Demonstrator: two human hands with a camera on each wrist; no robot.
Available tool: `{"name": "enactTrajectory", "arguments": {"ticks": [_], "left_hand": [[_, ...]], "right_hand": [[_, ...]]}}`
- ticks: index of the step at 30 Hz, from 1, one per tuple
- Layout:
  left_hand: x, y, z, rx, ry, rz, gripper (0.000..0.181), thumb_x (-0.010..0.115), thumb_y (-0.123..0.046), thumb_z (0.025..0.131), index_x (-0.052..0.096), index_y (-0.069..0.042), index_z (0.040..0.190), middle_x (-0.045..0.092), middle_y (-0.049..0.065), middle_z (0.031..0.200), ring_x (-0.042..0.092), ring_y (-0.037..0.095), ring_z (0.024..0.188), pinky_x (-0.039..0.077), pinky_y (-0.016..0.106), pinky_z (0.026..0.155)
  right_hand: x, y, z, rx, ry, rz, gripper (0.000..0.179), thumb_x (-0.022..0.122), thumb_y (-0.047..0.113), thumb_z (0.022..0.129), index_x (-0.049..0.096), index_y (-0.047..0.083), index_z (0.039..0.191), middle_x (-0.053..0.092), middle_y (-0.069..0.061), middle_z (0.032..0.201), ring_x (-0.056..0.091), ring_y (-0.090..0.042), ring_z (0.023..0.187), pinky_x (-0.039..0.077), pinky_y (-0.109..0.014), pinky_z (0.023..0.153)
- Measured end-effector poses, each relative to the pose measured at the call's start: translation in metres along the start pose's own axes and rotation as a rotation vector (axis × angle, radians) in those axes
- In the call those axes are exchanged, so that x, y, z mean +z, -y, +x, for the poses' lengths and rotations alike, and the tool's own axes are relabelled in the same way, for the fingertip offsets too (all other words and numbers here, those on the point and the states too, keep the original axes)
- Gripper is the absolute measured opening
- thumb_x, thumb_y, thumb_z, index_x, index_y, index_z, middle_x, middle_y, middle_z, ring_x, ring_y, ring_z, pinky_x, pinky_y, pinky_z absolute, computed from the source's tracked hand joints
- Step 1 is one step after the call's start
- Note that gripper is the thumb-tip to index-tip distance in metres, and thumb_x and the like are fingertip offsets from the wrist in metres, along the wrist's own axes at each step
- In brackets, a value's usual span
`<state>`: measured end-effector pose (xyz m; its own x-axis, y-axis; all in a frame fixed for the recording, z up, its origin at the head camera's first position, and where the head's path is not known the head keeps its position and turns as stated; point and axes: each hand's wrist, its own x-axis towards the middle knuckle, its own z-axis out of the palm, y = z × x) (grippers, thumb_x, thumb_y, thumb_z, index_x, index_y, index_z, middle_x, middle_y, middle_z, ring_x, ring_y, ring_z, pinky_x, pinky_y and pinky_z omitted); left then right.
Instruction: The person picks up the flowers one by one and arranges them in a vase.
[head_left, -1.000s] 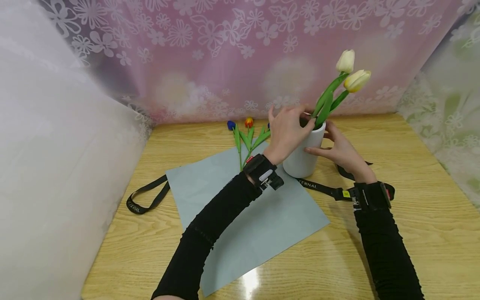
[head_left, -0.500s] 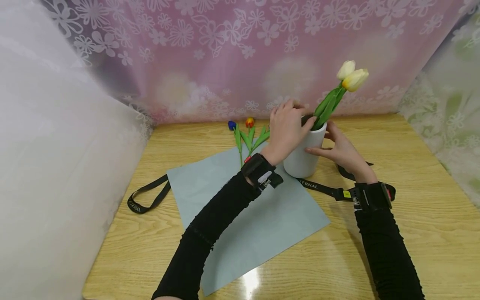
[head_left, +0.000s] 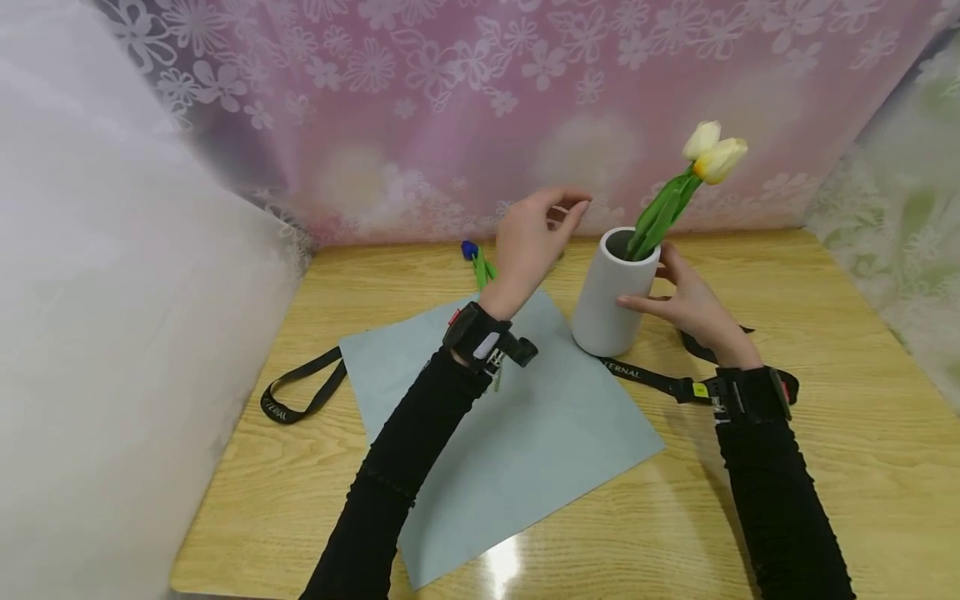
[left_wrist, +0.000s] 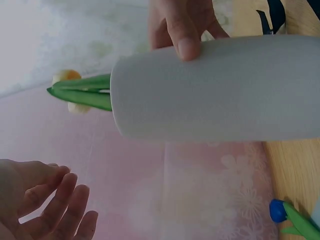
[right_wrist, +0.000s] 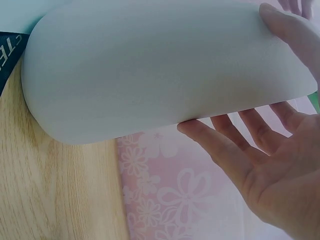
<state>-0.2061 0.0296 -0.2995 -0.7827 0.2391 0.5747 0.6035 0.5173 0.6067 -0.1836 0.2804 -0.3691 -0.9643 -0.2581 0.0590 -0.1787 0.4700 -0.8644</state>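
Two white tulips (head_left: pixel 708 154) with green leaves lean to the right out of a tall white vase (head_left: pixel 613 300), which stands at the back right of the table. My right hand (head_left: pixel 693 310) grips the vase from its right side, thumb in front and fingers behind, as the right wrist view also shows. To the left of the vase, my left hand (head_left: pixel 531 250) is raised with loosely curved fingers and holds nothing. Part of a blue tulip (head_left: pixel 474 257) shows behind the left hand, whose wrist and forearm hide more of the stems.
A grey-blue paper sheet (head_left: pixel 525 450) lies across the middle of the wooden table (head_left: pixel 285 508). One black strap (head_left: pixel 645 377) runs beside the vase's base toward the right wrist, and a black strap loop (head_left: pixel 296 396) lies at the left. A pink floral curtain (head_left: pixel 420 150) hangs behind.
My left hand has let go of the white tulips and moved left, off the vase rim. The tulips sank lower into the vase first. My right hand keeps its grip.
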Motion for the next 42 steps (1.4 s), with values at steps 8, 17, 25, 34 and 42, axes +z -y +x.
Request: {"name": "enactTrajectory", "arguments": {"ticks": [8, 17, 25, 34, 42], "left_hand": [[-0.009, 0.021, -0.014, -0.035, -0.059, -0.030, 0.021, 0.065, -0.023, 0.102, 0.076, -0.011, 0.115, 0.075, 0.006, 0.106, 0.072, 0.017, 0.088, 0.055, 0.020, 0.080], [-0.002, 0.053, -0.033, -0.163, -0.104, 0.067, 0.018, 0.067, -0.024, 0.101, 0.078, -0.012, 0.109, 0.076, 0.003, 0.097, 0.071, 0.016, 0.082, 0.049, 0.023, 0.061], [0.017, 0.087, -0.053, -0.286, -0.050, 0.203, 0.015, 0.068, -0.019, 0.100, 0.075, -0.007, 0.104, 0.075, 0.006, 0.096, 0.071, 0.018, 0.080, 0.055, 0.027, 0.068], [0.036, 0.117, -0.072, -0.362, 0.133, 0.362, 0.013, 0.069, -0.013, 0.098, 0.075, -0.006, 0.088, 0.072, 0.006, 0.079, 0.067, 0.021, 0.070, 0.051, 0.029, 0.061], [0.043, 0.125, -0.077, -0.473, 0.295, 0.432, 0.052, 0.077, -0.021, 0.092, 0.041, -0.012, 0.056, 0.034, -0.001, 0.055, 0.051, 0.017, 0.057, 0.045, 0.029, 0.052]], "right_hand": [[-0.001, 0.000, -0.002, 0.015, 0.000, -0.001, 0.094, 0.080, 0.017, 0.089, 0.020, 0.032, 0.161, 0.029, -0.011, 0.160, 0.030, -0.044, 0.145, 0.035, -0.073, 0.105], [0.001, 0.001, -0.001, 0.002, 0.006, 0.012, 0.095, 0.080, 0.014, 0.089, 0.020, 0.031, 0.161, 0.027, -0.013, 0.161, 0.029, -0.046, 0.145, 0.031, -0.076, 0.105], [0.002, 0.003, -0.001, 0.005, 0.004, 0.011, 0.093, 0.079, 0.014, 0.090, 0.021, 0.030, 0.161, 0.028, -0.014, 0.160, 0.030, -0.046, 0.144, 0.031, -0.077, 0.105], [0.001, 0.001, -0.001, 0.011, 0.002, 0.003, 0.093, 0.080, 0.015, 0.090, 0.022, 0.029, 0.161, 0.029, -0.010, 0.161, 0.030, -0.044, 0.145, 0.031, -0.076, 0.106], [0.001, -0.001, 0.000, -0.001, 0.001, 0.010, 0.092, 0.080, 0.013, 0.089, 0.023, 0.027, 0.160, 0.030, -0.010, 0.160, 0.031, -0.044, 0.144, 0.034, -0.075, 0.105]]}}
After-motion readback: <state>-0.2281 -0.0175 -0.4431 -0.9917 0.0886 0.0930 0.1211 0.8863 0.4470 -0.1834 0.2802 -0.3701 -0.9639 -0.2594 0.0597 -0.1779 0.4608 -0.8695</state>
